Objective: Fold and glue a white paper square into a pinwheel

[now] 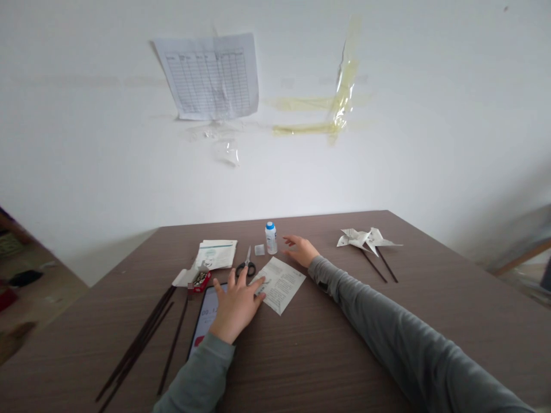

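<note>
My left hand lies flat and open on the brown table, fingers spread, its fingertips on the near corner of a printed paper sheet and partly over a phone. My right hand reaches out open, fingers apart, just right of a small white bottle with a blue cap. A pair of black-handled scissors lies just beyond my left fingers. A small clear piece sits beside the bottle.
Several thin dark sticks lie at the left. A red box of pins and folded papers lie behind the phone. Two paper pinwheels on sticks rest at the right. A printed table sheet and yellowed tape hang on the wall.
</note>
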The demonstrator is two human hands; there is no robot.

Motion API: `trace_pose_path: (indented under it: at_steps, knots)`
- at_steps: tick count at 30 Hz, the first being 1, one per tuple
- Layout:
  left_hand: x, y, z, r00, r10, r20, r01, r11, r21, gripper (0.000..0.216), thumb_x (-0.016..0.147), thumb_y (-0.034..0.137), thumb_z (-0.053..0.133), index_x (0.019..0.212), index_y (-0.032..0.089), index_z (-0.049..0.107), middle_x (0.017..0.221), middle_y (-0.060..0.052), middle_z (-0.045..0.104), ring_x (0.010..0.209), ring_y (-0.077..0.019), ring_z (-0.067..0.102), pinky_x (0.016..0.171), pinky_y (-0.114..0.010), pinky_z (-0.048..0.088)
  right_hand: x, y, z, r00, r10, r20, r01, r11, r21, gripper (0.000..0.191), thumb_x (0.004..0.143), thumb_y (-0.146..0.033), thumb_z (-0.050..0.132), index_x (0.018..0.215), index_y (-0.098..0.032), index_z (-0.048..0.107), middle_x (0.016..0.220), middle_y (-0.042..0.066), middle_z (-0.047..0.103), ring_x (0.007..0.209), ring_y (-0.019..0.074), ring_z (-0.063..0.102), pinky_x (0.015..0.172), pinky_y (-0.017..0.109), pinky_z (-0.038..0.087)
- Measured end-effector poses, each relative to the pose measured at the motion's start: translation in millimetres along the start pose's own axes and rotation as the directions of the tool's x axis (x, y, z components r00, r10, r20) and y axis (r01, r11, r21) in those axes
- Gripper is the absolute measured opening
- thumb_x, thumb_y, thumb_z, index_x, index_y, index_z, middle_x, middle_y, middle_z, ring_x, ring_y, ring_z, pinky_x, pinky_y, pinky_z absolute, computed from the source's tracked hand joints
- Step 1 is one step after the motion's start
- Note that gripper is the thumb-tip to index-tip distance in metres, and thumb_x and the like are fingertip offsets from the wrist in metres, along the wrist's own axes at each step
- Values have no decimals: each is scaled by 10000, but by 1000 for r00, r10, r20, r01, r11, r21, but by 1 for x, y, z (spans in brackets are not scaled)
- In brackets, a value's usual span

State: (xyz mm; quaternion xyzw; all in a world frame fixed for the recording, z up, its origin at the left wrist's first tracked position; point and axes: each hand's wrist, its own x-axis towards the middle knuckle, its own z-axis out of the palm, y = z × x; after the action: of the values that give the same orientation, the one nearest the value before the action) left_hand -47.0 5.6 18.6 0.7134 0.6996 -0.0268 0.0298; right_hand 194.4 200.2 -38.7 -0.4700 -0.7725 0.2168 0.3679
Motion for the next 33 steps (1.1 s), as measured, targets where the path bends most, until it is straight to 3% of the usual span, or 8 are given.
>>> trace_pose_path:
  at_steps: [5, 9, 12, 15, 22, 28, 33]
  knots:
    - [-3, 16, 7, 997, 28, -70, -30, 999, -29, 569, 1266, 341, 652, 1797, 431, 837, 2073, -149, 568, 1981, -555, 391, 1527, -999, 290, -44, 14, -20, 994, -107, 23, 108, 993, -52, 311, 972, -195, 999, 1262, -307, 986, 1398, 115, 971, 1379, 374, 894, 1314, 581, 681]
    - [-5, 30, 10, 992, 62, -111, -70, 995, -67, 547, 1248, 301, 685, 1750, 397, 878, 2014, -157, 649, 1947, -548, 462, 1540, -982, 318, -80, 19, -29, 956, -285, 68, 292, 949, -121, 220, 1046, -230, 936, 1248, -295, 991, 1332, 139, 970, 1259, 367, 901, 1159, 534, 717]
    - [-7, 38, 11, 989, 85, -123, -97, 991, -97, 537, 1230, 294, 724, 1731, 391, 891, 1968, -156, 700, 1922, -544, 505, 1538, -958, 367, -104, 10, -36, 920, -374, 115, 386, 915, -113, 203, 1108, -313, 877, 1269, -310, 1001, 1277, 134, 974, 1201, 359, 903, 1154, 541, 696]
    - [-8, 42, 12, 989, 88, -122, -102, 988, -119, 545, 1217, 291, 743, 1737, 365, 889, 1935, -163, 733, 1912, -546, 515, 1545, -931, 386, -125, -4, -44, 915, -362, 179, 385, 916, -112, 177, 1083, -341, 890, 1207, -343, 1017, 1188, 124, 984, 1139, 372, 919, 1207, 592, 681]
    - [-7, 46, 14, 987, 100, -129, -118, 983, -139, 544, 1203, 274, 771, 1725, 359, 894, 1923, -149, 747, 1886, -547, 555, 1531, -945, 400, -148, -16, -51, 924, -311, 225, 349, 924, -158, 275, 932, -374, 1063, 1205, -381, 1035, 1256, 134, 990, 1168, 443, 940, 1208, 680, 712]
    - [-7, 52, 11, 984, 147, -100, -163, 972, -171, 566, 1225, 176, 685, 1729, 344, 880, 1915, -110, 760, 1910, -497, 543, 1551, -944, 377, -150, -18, -50, 933, -296, 204, 336, 919, -206, 296, 894, -324, 1100, 1180, -370, 1040, 1232, 144, 985, 1152, 441, 952, 1151, 623, 725]
    - [-6, 55, 14, 985, 150, -81, -163, 968, -190, 530, 1244, 203, 689, 1725, 320, 879, 1893, -115, 780, 1888, -499, 571, 1556, -953, 358, -147, -16, -51, 925, -285, 252, 350, 898, -267, 262, 979, -334, 1051, 1239, -351, 1024, 1255, 120, 981, 1204, 396, 945, 1192, 558, 699]
